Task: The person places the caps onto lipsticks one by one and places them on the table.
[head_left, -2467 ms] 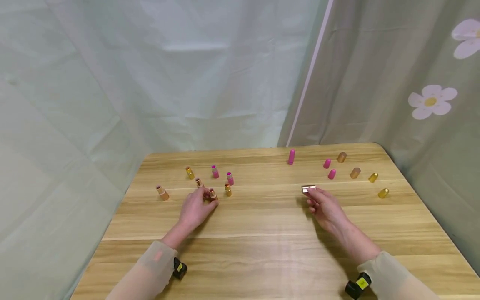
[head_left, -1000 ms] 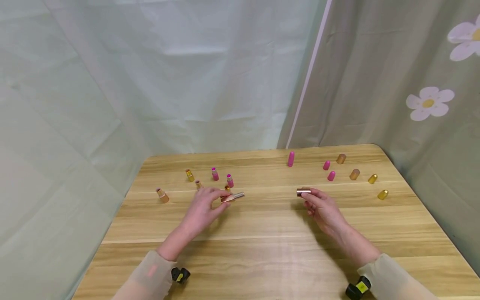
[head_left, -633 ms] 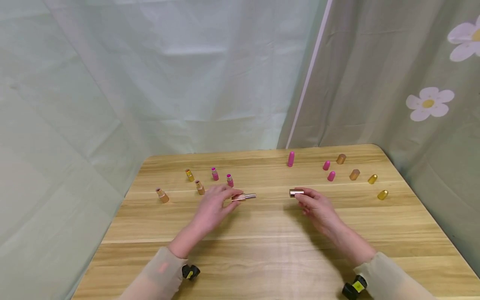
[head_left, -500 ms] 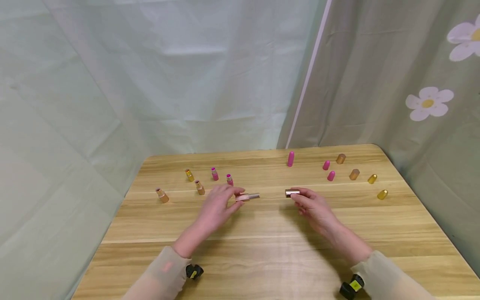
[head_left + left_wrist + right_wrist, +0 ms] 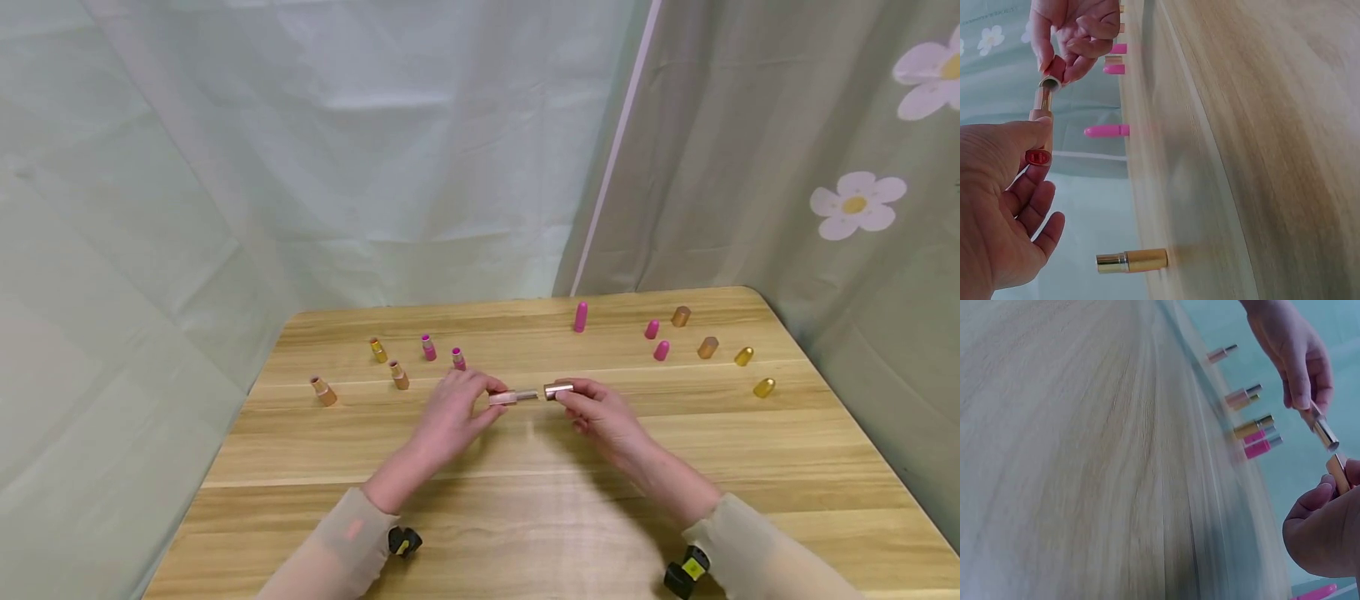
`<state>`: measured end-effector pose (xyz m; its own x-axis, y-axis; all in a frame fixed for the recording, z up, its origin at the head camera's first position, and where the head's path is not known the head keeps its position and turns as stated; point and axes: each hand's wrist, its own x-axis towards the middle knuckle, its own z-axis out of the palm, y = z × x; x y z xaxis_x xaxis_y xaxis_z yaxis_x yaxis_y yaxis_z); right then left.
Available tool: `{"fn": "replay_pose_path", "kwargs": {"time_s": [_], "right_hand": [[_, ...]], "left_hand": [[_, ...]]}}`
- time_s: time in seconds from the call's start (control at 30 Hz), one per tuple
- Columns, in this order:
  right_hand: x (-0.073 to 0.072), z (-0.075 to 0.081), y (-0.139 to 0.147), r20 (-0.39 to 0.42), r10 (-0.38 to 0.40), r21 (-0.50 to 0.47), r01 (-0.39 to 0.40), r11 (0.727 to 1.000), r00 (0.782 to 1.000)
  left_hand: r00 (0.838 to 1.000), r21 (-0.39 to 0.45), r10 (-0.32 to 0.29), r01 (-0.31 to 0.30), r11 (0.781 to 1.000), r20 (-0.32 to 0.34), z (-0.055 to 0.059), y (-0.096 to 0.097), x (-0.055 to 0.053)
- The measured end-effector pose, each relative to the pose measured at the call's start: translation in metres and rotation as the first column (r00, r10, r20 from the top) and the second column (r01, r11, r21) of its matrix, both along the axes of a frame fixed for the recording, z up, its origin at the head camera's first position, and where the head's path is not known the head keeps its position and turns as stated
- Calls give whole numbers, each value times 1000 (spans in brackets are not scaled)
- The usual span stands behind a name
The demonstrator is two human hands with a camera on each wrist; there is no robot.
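No text could be read; the red label [image 5: 1038,157] on the tube [image 5: 502,398], middle left in the left-wrist frame, was too small.

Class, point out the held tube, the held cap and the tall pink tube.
Held tube [image 5: 506,398]: head view, base.
Held cap [image 5: 557,388]: head view, side.
Tall pink tube [image 5: 1106,130]: left wrist view, its middle.

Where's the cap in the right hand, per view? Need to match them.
Head: cap, just right of center, below mid-height.
Left wrist: cap, upper left.
Right wrist: cap, near right edge, just below mid-height.
Shared landmark: tube in the left hand, metal end pointing at the cap.
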<state>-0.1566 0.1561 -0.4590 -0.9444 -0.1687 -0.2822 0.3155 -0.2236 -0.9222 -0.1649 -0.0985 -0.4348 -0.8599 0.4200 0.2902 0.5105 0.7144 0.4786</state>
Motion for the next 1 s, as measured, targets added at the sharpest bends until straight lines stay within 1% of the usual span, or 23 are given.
{"fn": "replay_pose_path", "kwargs": {"time_s": [0.23,0.47,0.57,0.73,0.83,1.0], "right_hand": [[1,-1,-7,16,-14,-24,14,1000,1000],[3,-2,-14,19,-9,-23,10,1000,1000],[3,-2,-17,30,-26,-37,27,999,999],[3,-2,-23,22,-20,-51,21,998,1000],[2,-2,-26,24,-17,-56,18,998,1000],[3,-3,-27,35,-30,-52,32,998,999]], "left_hand": [[1000,4,-13,13,1000,-1,-1,4,0],[1000,-12,-11,10,1000,-28,-3,7,-1],[999,-15,-14,13,1000,-36,-3,9,0],[999,-21,-15,14,1000,-31,-1,14,1],[1000,-12,-10,10,1000,-22,-1,17,1],[999,5,14,-14,1000,-31,-4,20,3]]}}
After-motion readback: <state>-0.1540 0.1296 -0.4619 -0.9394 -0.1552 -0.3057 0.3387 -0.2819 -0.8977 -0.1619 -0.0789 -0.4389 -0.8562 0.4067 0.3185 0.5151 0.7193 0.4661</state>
